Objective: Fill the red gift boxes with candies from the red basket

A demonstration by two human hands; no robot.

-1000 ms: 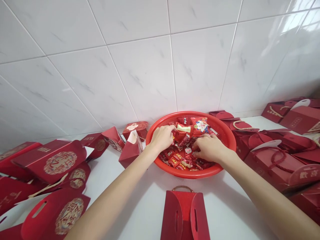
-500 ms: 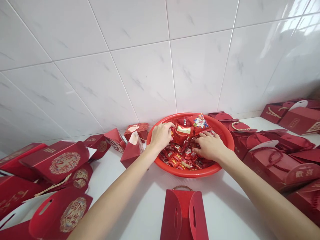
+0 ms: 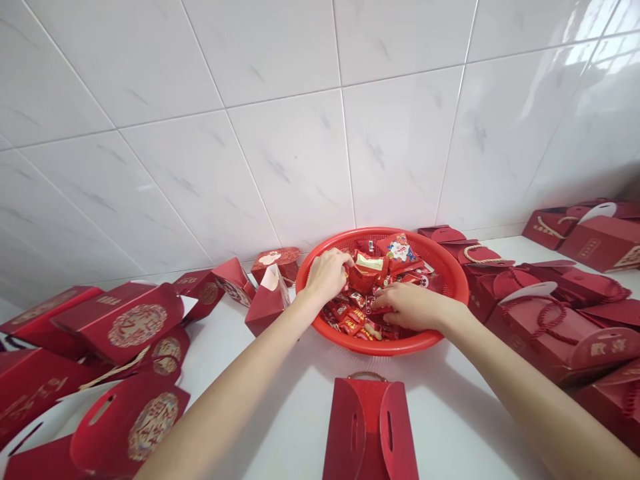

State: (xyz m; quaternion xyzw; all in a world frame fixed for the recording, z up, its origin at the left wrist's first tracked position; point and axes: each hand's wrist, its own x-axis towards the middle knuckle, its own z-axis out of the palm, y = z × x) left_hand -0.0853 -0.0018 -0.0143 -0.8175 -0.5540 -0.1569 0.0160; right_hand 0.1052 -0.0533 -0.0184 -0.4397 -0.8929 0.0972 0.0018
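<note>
A round red plastic basket (image 3: 390, 346) stands against the wall, filled with red-wrapped candies (image 3: 351, 321). My left hand (image 3: 327, 275) is inside its left part, fingers curled at the edge of an opened red packet (image 3: 369, 263); what the fingertips grip, if anything, is hidden. My right hand (image 3: 413, 306) reaches in from the right, palm down, its fingers apart and touching candies near the middle. A larger red packet with a colourful print (image 3: 400, 249) lies at the back of the basket. Nearer me stands a red gift box (image 3: 370, 427) with a rope handle.
Red gift boxes crowd the left side (image 3: 120, 320) and the right side (image 3: 555, 327) of the white table (image 3: 270, 427). Small red boxes (image 3: 265, 303) stand just left of the basket. A white tiled wall (image 3: 295, 167) rises behind.
My right hand has moved left and slightly toward me among the candies, uncovering wrappers on the basket's right. My left hand has stayed near the opened packet. The view has shifted slightly.
</note>
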